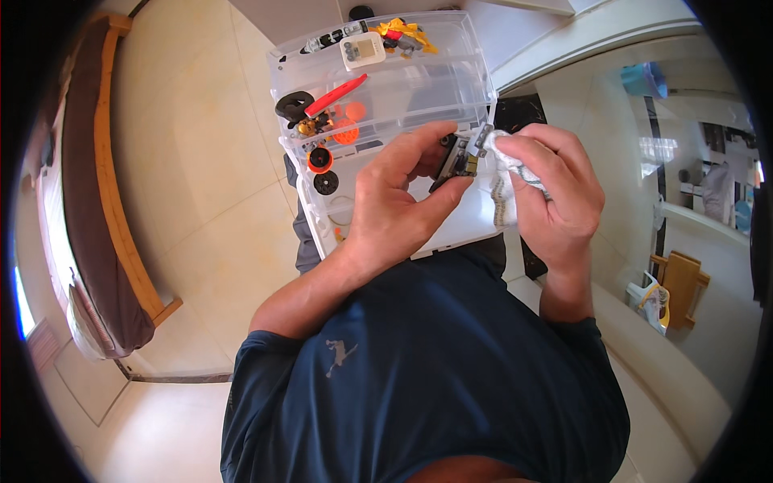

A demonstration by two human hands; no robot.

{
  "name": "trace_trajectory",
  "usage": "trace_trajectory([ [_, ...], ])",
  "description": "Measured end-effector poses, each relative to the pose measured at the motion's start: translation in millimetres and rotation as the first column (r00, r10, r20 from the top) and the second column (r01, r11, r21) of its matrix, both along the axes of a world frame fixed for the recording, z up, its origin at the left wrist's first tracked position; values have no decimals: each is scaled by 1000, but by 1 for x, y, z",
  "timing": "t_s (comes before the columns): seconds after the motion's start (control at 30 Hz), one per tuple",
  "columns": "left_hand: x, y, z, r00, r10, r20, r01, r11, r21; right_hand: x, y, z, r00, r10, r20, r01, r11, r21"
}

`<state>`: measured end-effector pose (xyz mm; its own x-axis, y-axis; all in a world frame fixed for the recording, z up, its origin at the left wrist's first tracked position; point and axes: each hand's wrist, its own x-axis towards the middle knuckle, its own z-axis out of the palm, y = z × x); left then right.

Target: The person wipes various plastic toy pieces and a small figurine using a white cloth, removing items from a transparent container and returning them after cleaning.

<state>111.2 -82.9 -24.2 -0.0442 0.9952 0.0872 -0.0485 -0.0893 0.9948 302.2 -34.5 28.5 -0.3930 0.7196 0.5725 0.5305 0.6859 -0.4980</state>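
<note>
Between the thumb and fingers of my left hand (394,189) is a small dark grey and black toy part (456,161) with a grey piece jutting up at its right end. My right hand (560,181) pinches a white cloth (506,181) with a greyish-brown striped edge. The cloth's upper fold lies against or right beside the jutting grey piece; I cannot tell whether they touch. Both hands are raised over a clear plastic drawer box (419,76), whose white front part (459,232) shows below them.
On the box's left lie a red stick-like piece (336,95), a black ring-shaped piece (295,105), an orange wheel (320,159) and a black disc (326,183). Farther back are a small white device (362,51) and yellow toy parts (405,36). A wood-framed bed (121,177) stands left.
</note>
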Motion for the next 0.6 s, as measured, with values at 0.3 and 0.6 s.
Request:
trace_trajectory([
  [0.3, 2, 0, -1, 998, -28, 58, 30, 999, -33, 2, 1, -4, 998, -43, 49, 39, 996, 81],
  [0.6, 3, -2, 3, 993, -52, 107, 63, 993, -98, 6, 5, -7, 998, -34, 59, 26, 991, 130],
])
